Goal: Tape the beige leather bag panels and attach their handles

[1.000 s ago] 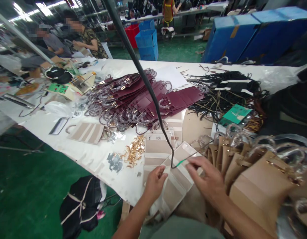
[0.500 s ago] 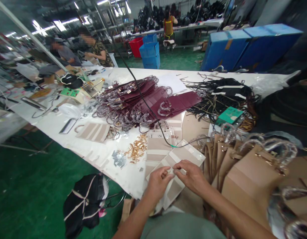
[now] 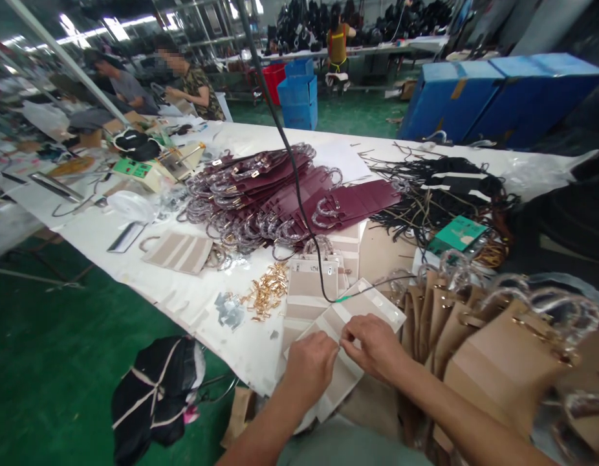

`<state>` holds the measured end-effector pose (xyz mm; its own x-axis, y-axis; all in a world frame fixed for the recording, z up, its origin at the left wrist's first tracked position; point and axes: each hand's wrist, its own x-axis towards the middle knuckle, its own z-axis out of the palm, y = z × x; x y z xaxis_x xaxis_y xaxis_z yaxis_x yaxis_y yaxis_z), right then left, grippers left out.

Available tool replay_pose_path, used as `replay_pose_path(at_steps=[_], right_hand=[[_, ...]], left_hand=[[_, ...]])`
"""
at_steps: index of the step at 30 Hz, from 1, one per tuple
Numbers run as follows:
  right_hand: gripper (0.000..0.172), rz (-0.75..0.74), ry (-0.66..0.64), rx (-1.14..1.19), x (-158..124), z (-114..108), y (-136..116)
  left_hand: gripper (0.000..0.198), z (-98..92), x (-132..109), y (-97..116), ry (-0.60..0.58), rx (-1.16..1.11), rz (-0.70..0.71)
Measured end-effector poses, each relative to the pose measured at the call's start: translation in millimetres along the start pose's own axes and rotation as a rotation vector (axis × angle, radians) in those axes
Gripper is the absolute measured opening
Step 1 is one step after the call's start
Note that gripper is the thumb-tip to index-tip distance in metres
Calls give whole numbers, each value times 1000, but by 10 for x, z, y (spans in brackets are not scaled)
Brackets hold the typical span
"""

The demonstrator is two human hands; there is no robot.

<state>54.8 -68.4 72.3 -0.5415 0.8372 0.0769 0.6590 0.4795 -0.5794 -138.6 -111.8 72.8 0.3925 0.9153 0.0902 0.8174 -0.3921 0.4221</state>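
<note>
My left hand (image 3: 313, 362) and my right hand (image 3: 370, 343) meet over a beige striped bag panel (image 3: 384, 304) that lies aslant before me. The fingers of both are closed in a pinch, with the tips close together. Whatever sits between them is too small or too hidden to name. Another beige panel with a handle (image 3: 306, 285) lies just behind. To the left are a heap of small gold metal fittings (image 3: 268, 291) and some thin grey plates (image 3: 230, 312). A black cord (image 3: 299, 188) hangs down to the panel's far edge.
Tan bags (image 3: 493, 362) with wrapped handles stand at my right. Burgundy bag pieces (image 3: 290, 188) are piled mid-table, with black cords (image 3: 455, 181) and a green box (image 3: 459, 233) to their right. A tied black bundle (image 3: 154, 395) is down at the left. Co-workers sit beyond.
My left hand's fingers have curled in tighter, and my right hand remains by it above the panel. The view has shifted slightly.
</note>
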Motion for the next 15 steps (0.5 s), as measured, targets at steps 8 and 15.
replay_pose_path(at_steps=[8, 15], right_hand=[[23, 449, 305, 395, 514, 265, 676], [34, 619, 287, 715, 1475, 603, 1156]], left_hand=[[27, 190, 198, -142, -50, -148, 20], [18, 830, 172, -657, -45, -683, -569]])
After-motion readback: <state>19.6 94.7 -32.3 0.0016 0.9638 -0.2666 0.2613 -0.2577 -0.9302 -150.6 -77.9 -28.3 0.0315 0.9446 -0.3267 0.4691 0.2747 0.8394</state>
